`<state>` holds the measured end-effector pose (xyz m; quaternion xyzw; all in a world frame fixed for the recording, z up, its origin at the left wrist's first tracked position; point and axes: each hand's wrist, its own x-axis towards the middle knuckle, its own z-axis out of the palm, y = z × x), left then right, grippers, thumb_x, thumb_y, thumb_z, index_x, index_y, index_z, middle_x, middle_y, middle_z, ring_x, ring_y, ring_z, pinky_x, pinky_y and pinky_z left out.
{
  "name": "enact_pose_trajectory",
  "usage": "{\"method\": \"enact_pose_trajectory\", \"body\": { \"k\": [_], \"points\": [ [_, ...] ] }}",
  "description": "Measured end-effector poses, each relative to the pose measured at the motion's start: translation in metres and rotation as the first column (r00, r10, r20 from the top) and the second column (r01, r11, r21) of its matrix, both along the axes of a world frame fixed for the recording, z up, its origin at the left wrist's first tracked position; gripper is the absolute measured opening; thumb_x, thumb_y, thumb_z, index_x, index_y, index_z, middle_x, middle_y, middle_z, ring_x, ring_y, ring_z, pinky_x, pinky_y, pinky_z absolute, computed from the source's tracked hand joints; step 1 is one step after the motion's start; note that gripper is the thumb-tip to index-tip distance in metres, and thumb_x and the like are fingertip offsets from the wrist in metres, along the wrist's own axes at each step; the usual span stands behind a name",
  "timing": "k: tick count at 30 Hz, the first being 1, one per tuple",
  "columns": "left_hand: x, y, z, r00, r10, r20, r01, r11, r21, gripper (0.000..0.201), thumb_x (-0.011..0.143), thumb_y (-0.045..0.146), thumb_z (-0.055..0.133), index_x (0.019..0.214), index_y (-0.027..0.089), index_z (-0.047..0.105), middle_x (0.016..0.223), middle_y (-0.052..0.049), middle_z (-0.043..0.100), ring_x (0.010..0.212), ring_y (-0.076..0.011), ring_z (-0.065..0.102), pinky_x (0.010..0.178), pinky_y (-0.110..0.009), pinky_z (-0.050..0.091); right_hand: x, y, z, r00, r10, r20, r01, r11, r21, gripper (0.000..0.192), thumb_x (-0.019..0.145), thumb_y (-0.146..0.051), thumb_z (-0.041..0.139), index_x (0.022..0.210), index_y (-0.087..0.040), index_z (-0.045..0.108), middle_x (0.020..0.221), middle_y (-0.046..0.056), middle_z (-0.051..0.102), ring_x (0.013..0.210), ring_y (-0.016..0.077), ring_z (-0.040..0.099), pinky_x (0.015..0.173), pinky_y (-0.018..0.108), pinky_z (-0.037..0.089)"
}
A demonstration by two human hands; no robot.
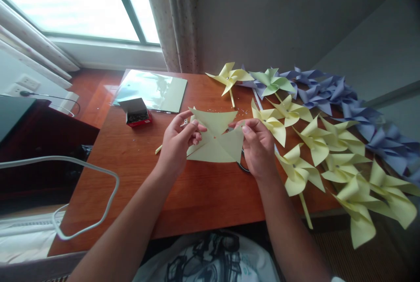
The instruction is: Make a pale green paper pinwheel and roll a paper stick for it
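One slit pale-yellow paper sheet (pixel 216 145), which we hold over the table (pixel 210 199), spanning the gap between our hands: left hand (pixel 179 140) pinching its upper left, right hand (pixel 259 148) pinching its upper right; yellow pinwheels (pixel 295 166) beside the latter.

Hands, 2: left hand (pixel 179 142), right hand (pixel 257 146). Pale-yellow cut paper square (pixel 213 148), 1. Pale-yellow four-bladed paper pinwheels (pixel 297 168), 9 visible. Light-green paper pinwheel (pixel 271 83), 1. Violet-blue paper pinwheels (pixel 315 96), several; overlap prevents exact count. Small red rectangular box (pixel 139 121), 1.
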<state>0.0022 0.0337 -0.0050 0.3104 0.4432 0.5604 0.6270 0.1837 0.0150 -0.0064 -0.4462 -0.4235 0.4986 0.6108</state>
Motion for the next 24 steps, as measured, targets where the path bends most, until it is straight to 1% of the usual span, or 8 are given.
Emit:
{"method": "enact_pose_trajectory", "body": {
  "k": [3, 6, 9, 12, 15, 17, 21, 24],
  "points": [
    [0.0, 0.001, 0.002, 0.999, 0.032, 0.017, -0.032, 0.999, -0.011, 0.031, 0.076, 0.026, 0.081, 0.098, 0.015, 0.063, 0.069, 0.0, 0.067, 0.053, -0.0062, 0.052, 0.051, -0.018, 0.039, 0.002, 0.0, -0.002, 0.998, 0.017, -0.052, -0.017, 1.0, 0.017, 0.01, 0.087, -0.03, 0.067, 0.085, -0.025, 0.058, 0.087, 0.001, 0.066, 0.082, 0.0173, 0.063, 0.077, 0.031, 0.052],
    [0.0, 0.003, 0.002, 0.994, 0.105, 0.009, -0.105, 0.994, 0.007, 0.023, 0.073, 0.023, 0.083, 0.082, 0.015, 0.063, 0.064, 0.004, 0.06, 0.052, -0.0054, 0.049, 0.049, -0.017, 0.037, 0.003, 0.001, -0.004, 0.998, 0.017, -0.062, -0.018, 1.0, -0.016, 0.01, 0.086, -0.03, 0.068, 0.084, -0.025, 0.059, 0.075, -0.002, 0.059, 0.07, 0.0149, 0.057, 0.067, 0.027, 0.048],
    [-0.002, 0.003, 0.002, 0.987, 0.155, -0.037, -0.154, 0.987, 0.04, 0.021, 0.073, 0.024, 0.082, 0.081, 0.016, 0.064, 0.064, 0.004, 0.058, 0.056, -0.0074, 0.052, 0.05, -0.018, 0.038, 0.005, 0.002, -0.006, 1.0, -0.015, -0.022, 0.014, 0.997, -0.069, 0.013, 0.084, -0.032, 0.069, 0.084, -0.025, 0.059, 0.072, -0.004, 0.054, 0.064, 0.0131, 0.053, 0.062, 0.025, 0.046],
    [-0.004, 0.002, 0.001, 0.973, 0.175, -0.153, -0.16, 0.982, 0.102, 0.019, 0.077, 0.028, 0.079, 0.082, 0.017, 0.064, 0.065, 0.002, 0.06, 0.059, -0.0104, 0.056, 0.052, -0.021, 0.039, 0.01, 0.005, -0.008, 0.997, -0.072, 0.027, 0.074, 0.993, -0.087, 0.011, 0.084, -0.033, 0.068, 0.086, -0.024, 0.061, 0.079, -0.002, 0.059, 0.069, 0.0131, 0.057, 0.065, 0.025, 0.049],
    [-0.005, 0.0, 0.002, 0.945, 0.163, -0.283, -0.117, 0.978, 0.172, 0.017, 0.081, 0.031, 0.076, 0.082, 0.018, 0.065, 0.063, 0.002, 0.061, 0.055, -0.0107, 0.053, 0.051, -0.022, 0.038, 0.016, 0.009, -0.008, 0.992, -0.123, 0.041, 0.126, 0.988, -0.089, 0.01, 0.082, -0.03, 0.07, 0.086, -0.022, 0.064, 0.084, 0.0, 0.064, 0.074, 0.0136, 0.06, 0.068, 0.025, 0.051],
    [-0.005, -0.001, 0.003, 0.922, 0.148, -0.357, -0.077, 0.976, 0.206, 0.015, 0.082, 0.031, 0.074, 0.08, 0.018, 0.065, 0.063, 0.002, 0.06, 0.054, -0.0106, 0.05, 0.051, -0.023, 0.038, 0.02, 0.01, -0.007, 0.991, -0.127, 0.051, 0.132, 0.987, -0.093, 0.01, 0.082, -0.028, 0.071, 0.086, -0.022, 0.065, 0.086, 0.001, 0.067, 0.076, 0.0139, 0.062, 0.068, 0.026, 0.051],
    [-0.003, -0.003, 0.002, 0.875, 0.11, -0.472, 0.022, 0.964, 0.266, 0.012, 0.082, 0.03, 0.072, 0.082, 0.019, 0.067, 0.072, 0.0, 0.062, 0.061, -0.0133, 0.054, 0.055, -0.025, 0.04, 0.023, 0.011, -0.005, 0.989, -0.094, 0.112, 0.104, 0.991, -0.085, 0.011, 0.085, -0.031, 0.069, 0.086, -0.021, 0.065, 0.084, 0.001, 0.068, 0.075, 0.015, 0.065, 0.07, 0.029, 0.054],
    [-0.001, -0.005, -0.001, 0.807, 0.072, -0.586, 0.141, 0.941, 0.309, 0.01, 0.084, 0.03, 0.069, 0.083, 0.02, 0.068, 0.07, 0.0, 0.06, 0.061, -0.0135, 0.052, 0.055, -0.025, 0.038, 0.021, 0.008, -0.005, 0.984, -0.042, 0.176, 0.052, 0.997, -0.05, 0.012, 0.088, -0.034, 0.068, 0.087, -0.022, 0.066, 0.082, 0.0, 0.069, 0.076, 0.0154, 0.065, 0.073, 0.03, 0.055]
  ]
}}
